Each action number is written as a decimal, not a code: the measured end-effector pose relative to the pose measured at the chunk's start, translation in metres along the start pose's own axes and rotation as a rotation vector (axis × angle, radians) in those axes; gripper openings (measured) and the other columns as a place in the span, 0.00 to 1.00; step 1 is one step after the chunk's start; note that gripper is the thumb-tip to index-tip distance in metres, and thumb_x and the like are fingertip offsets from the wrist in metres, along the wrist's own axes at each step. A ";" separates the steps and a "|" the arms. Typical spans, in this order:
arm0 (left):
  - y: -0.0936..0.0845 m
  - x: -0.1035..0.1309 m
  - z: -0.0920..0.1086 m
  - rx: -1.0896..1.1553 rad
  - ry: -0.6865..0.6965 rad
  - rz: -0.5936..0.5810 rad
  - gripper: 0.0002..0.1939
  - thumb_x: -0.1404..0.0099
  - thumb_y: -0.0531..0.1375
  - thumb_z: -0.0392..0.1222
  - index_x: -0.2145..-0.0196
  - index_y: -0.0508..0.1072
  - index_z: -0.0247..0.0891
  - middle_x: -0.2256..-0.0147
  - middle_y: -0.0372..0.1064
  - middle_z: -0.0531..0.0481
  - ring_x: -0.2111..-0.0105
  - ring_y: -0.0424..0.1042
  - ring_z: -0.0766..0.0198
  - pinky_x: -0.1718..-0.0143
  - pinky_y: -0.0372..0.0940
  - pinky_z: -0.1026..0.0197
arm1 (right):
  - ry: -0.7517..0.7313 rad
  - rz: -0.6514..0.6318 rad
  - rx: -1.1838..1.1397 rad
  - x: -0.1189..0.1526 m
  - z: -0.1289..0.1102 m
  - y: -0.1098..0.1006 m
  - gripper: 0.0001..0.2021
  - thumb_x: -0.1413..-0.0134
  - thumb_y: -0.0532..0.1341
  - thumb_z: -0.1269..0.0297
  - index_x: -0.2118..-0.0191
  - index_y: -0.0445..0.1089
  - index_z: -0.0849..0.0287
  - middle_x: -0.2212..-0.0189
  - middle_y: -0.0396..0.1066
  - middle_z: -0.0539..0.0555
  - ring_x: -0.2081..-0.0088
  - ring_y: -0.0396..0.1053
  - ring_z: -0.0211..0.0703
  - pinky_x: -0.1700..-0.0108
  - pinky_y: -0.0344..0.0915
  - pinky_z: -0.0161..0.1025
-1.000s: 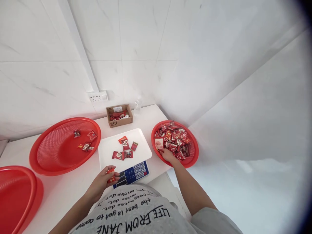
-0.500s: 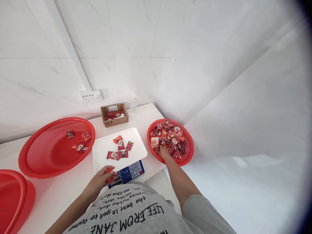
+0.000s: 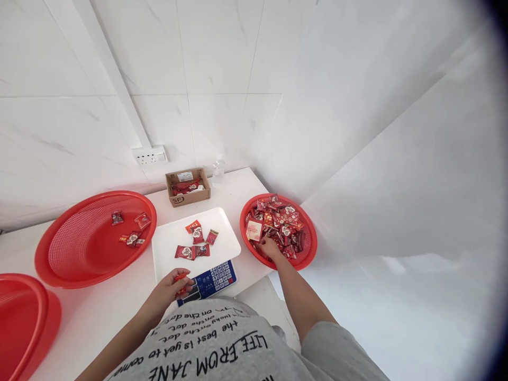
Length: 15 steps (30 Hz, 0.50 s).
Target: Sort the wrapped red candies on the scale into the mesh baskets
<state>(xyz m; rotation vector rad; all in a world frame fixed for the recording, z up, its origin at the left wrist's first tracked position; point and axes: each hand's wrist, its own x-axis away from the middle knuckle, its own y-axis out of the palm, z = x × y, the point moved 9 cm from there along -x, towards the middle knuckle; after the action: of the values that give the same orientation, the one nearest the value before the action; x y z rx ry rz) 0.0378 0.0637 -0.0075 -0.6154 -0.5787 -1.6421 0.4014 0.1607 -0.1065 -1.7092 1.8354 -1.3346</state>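
"What is the person wearing?"
"A heathered grey T-shirt (image 3: 238, 325), short-sleeved. The right sleeve (image 3: 331, 344) is plain and loose."
"Any markings on it?"
"Black handwritten-style lettering (image 3: 216, 360) across the front, upside down from here. LIFE FROM JANE runs in large capitals, with smaller lines such as 'the best is yet to come' and 'on the dot'."
"And the hands?"
"Left hand (image 3: 169, 287) and right hand (image 3: 270, 248) are both bare."
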 end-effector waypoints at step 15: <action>0.004 -0.006 -0.005 -0.014 -0.016 -0.053 0.22 0.50 0.62 0.52 0.61 0.66 0.38 0.66 0.70 0.47 0.65 0.70 0.61 0.60 0.64 0.57 | -0.057 0.069 -0.047 0.014 -0.005 -0.012 0.15 0.50 0.55 0.59 0.57 0.67 0.60 0.62 0.72 0.58 0.61 0.68 0.45 0.59 0.61 0.38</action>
<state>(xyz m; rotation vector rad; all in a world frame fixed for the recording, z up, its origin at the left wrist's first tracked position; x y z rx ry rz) 0.0425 0.0641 -0.0147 -0.6283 -0.6000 -1.6930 0.4016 0.1516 -0.0898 -1.6728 1.8903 -1.2122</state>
